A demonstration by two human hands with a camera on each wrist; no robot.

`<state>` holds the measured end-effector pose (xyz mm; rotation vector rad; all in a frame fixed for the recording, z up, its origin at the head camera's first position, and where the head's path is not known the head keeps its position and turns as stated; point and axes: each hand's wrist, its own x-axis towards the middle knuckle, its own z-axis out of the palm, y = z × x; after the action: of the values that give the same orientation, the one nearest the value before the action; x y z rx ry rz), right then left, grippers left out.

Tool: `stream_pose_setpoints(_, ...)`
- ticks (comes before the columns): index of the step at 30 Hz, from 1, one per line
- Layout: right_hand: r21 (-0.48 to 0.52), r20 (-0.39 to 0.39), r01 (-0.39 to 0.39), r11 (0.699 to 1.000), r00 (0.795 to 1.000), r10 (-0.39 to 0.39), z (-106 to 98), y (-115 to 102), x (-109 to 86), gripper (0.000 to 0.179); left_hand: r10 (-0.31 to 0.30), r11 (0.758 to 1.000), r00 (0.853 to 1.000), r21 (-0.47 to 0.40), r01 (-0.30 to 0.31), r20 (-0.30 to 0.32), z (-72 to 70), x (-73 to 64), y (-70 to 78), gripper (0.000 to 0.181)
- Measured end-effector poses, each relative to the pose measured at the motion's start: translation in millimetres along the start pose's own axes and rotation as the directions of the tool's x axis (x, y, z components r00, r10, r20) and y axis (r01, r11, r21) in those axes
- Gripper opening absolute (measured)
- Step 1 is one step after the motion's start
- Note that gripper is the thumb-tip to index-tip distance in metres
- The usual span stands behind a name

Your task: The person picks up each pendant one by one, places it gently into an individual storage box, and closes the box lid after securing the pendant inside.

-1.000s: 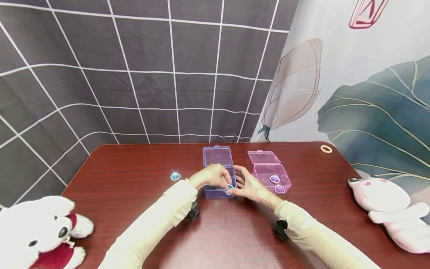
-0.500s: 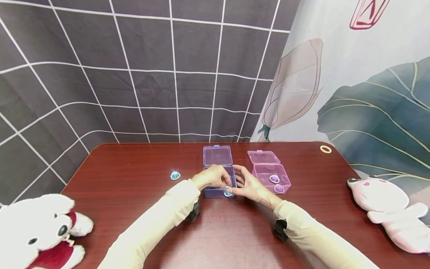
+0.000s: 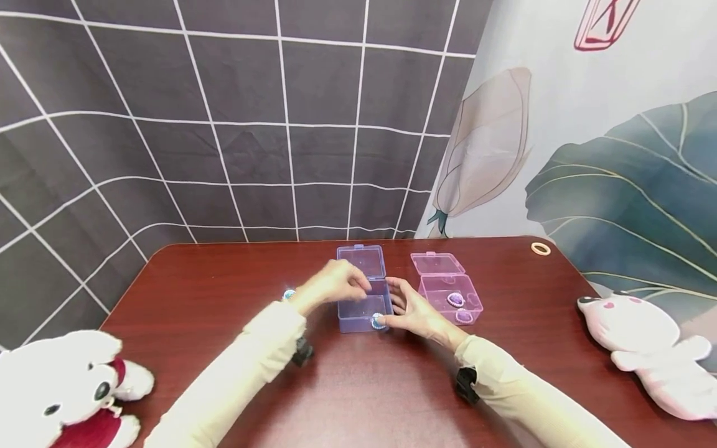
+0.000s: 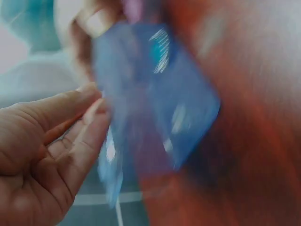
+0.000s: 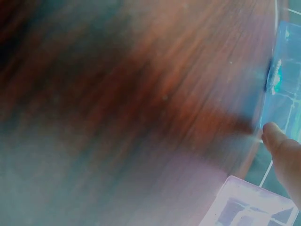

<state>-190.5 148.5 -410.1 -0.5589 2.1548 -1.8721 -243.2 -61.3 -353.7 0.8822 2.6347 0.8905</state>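
A clear blue plastic box (image 3: 364,325) stands on the table with its lid (image 3: 361,261) raised at the back. Inside, by the front wall, lies a teardrop-shaped blue gem (image 3: 378,321) with a white beaded edge. My right hand (image 3: 417,311) grips the box's right side, thumb near the front corner. Above the box's left side is my left hand (image 3: 336,283); its fingers are loosely bent, and nothing shows between them in the left wrist view. A second blue gem (image 3: 288,294) lies on the table, partly hidden behind the left hand.
Right of the blue box, an open pink box (image 3: 450,283) holds two purple gems (image 3: 456,300). A pale ring (image 3: 540,249) lies at the back right. A white plush dog (image 3: 73,386) sits at the left, a pink-white plush toy (image 3: 644,354) at the right.
My left hand has let go of the blue gem, left in the box, and has risen out to the left. The right hand has stayed at the box's right side.
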Motion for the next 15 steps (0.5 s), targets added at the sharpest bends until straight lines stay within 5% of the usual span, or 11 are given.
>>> stream_pose_setpoints(2, 0.005, -0.006, 0.001, 1.000, 1.000, -0.001, 0.5, -0.5, 0.8, 0.081, -0.046, 0.998, 0.994, -0.048, 0.041, -0.102, -15.8, -10.4, -16.8, 0.019)
stream_pose_setpoints(6, 0.007, -0.010, 0.003, 1.000, 1.000, -0.003, 0.8, -1.0, 1.2, 0.081, -0.164, 0.986, 0.954, -0.072, 0.150, -0.252, -36.4, -36.0, -57.2, 0.022)
stream_pose_setpoints(10, 0.009, -0.009, -0.002, 1.000, 1.000, 0.002, 1.6, -0.5, 0.9, 0.082, -0.257, 0.966, 0.929, -0.061, 0.250, -0.266, -37.6, -58.9, -88.2, 0.027)
stream_pose_setpoints(15, 0.003, -0.012, -0.002, 1.000, 1.000, 0.002, 1.3, 0.4, 1.2, 0.083, -0.306, 0.952, 0.917, -0.051, 0.303, -0.254, -28.0, -70.5, -101.5, 0.026)
